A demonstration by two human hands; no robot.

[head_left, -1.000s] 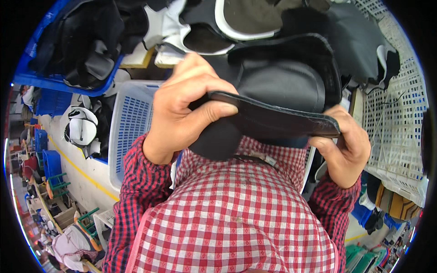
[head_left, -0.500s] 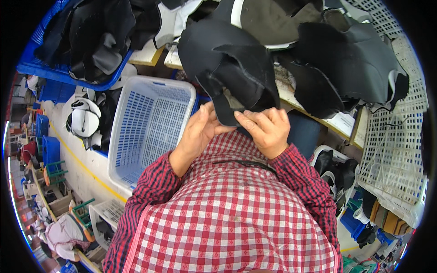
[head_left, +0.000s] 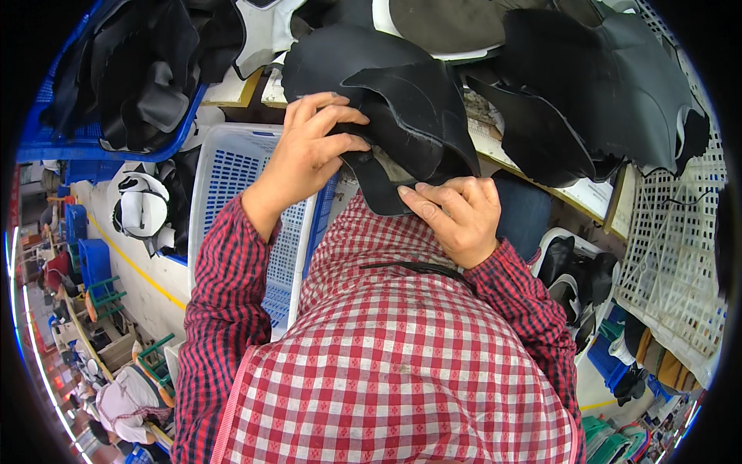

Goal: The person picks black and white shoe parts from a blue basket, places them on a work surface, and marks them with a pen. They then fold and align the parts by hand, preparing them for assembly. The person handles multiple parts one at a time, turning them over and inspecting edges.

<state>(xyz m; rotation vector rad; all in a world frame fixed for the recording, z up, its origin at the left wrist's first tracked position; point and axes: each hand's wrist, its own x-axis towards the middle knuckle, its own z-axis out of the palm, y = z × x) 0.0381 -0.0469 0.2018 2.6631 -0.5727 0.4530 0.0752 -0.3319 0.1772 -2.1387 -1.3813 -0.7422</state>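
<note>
A large black leather-like shoe upper (head_left: 371, 69) hangs in front of me, its folded layers open toward my body. With thumb and fingers my right hand (head_left: 460, 220) pinches the bottom edge of its lower flap. My left hand (head_left: 309, 151) is at the upper's left side, closed over the edge with bent fingertips on the black material. Its thumb is partly hidden. Right of it, another big black upper (head_left: 603, 85) lies on the bench, close to my right hand but not touched.
A white-and-blue slatted basket (head_left: 232, 166) stands at left, partly behind my left arm. Beyond it are a blue crate (head_left: 85, 147) of black pieces and a white-and-black bundle (head_left: 141, 207). A white perforated crate (head_left: 672, 255) and a bin of black pieces (head_left: 568, 263) are at right.
My left hand has moved up and left, from the bottom edge of the upper to its left side. My right hand still pinches the bottom edge.
</note>
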